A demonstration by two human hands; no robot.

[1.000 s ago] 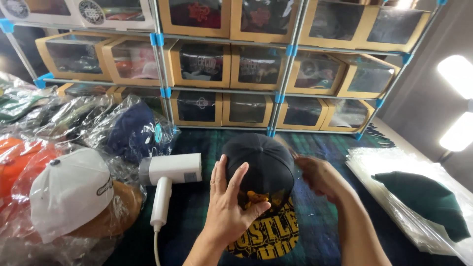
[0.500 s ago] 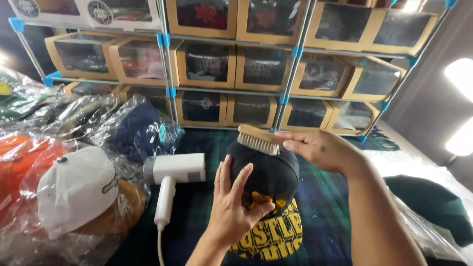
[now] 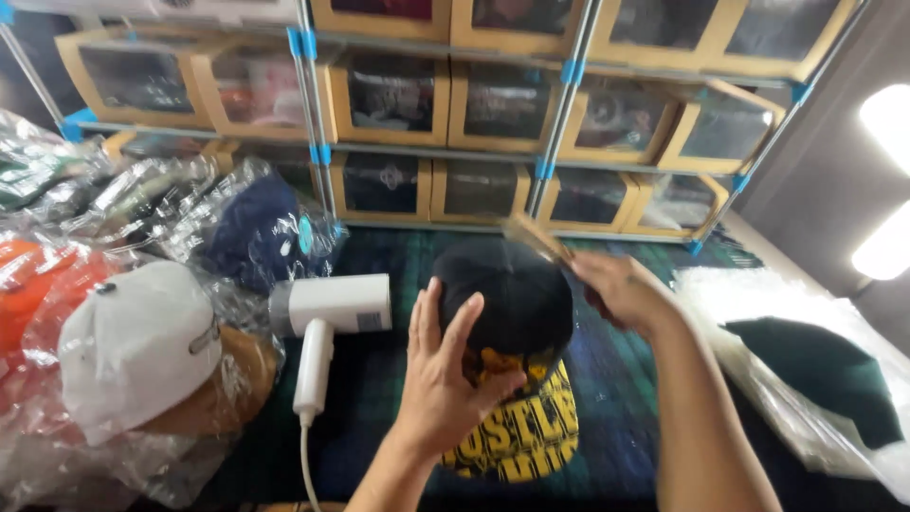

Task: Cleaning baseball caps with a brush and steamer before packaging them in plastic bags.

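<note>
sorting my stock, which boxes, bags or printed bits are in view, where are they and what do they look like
Window boxes: tan card with dark clear fronts, in rows on the rack behind.
Clear bags: crinkled plastic around caps, piled on the left.
Flat bag: clear plastic holding a dark green cap, on the right.
Cap brim: yellow block print on black, below the left hand.

Matt black cloth cap (image 3: 507, 294); wooden brush (image 3: 536, 237); smooth white plastic hair dryer (image 3: 332, 308); glossy, crinkled plastic wrap (image 3: 190, 209); cardboard boxes (image 3: 393, 95).
</note>
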